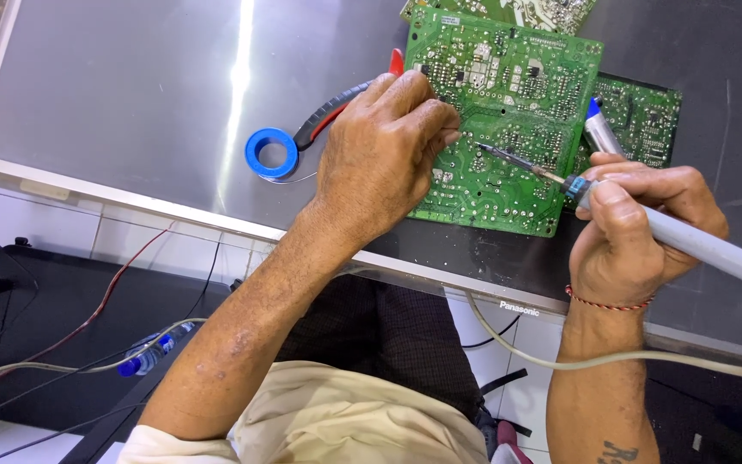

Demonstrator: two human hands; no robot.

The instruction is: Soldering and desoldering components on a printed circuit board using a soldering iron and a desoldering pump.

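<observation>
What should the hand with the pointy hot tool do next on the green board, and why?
Probably nudge the soldering iron tip down onto the joint. The right hand holds it slanted, its tip at the green circuit board near the middle, while the left hand presses the board's left edge steady. Whether the tip touches already, I cannot tell.

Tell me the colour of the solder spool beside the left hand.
Blue, with a white hub; the spool shows clearly in the head view.
</observation>
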